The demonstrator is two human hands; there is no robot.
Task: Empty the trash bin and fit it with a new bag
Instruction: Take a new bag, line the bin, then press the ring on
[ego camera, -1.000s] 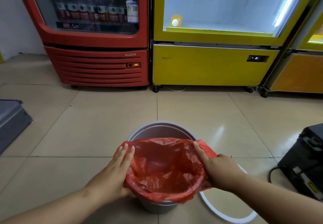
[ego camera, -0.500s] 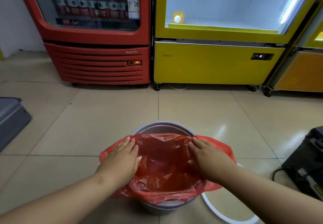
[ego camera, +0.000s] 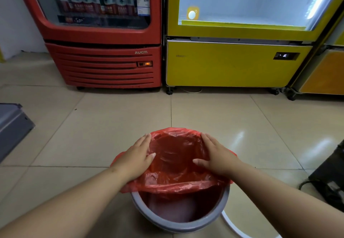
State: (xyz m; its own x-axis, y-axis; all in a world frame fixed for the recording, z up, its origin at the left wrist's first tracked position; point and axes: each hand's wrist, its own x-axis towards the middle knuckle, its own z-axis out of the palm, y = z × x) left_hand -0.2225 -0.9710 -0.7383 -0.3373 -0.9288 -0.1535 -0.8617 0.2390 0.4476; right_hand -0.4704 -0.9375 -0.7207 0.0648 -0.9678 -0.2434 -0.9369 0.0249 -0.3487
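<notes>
A round grey trash bin [ego camera: 178, 225] stands on the tiled floor at the bottom centre. A red plastic bag [ego camera: 175, 156] lies open in its mouth, its edge pulled over the far rim. The bag's near edge hangs across the opening, leaving the near rim bare. My left hand [ego camera: 135, 159] rests on the bag's left side and my right hand [ego camera: 217, 157] on its right side. On both hands the fingers stretch along the outside and the thumb sits inside the opening, pinching the plastic.
A white ring [ego camera: 232, 225] lies on the floor just right of the bin. A red drinks fridge [ego camera: 104, 61] and a yellow fridge [ego camera: 223, 64] stand ahead. A grey box [ego camera: 11, 126] is at the left, a black device with a cable [ego camera: 329, 178] at the right.
Both hands have slid forward along the bin's sides, carrying the bag's edge over the far rim. The near rim, covered before, now shows bare.
</notes>
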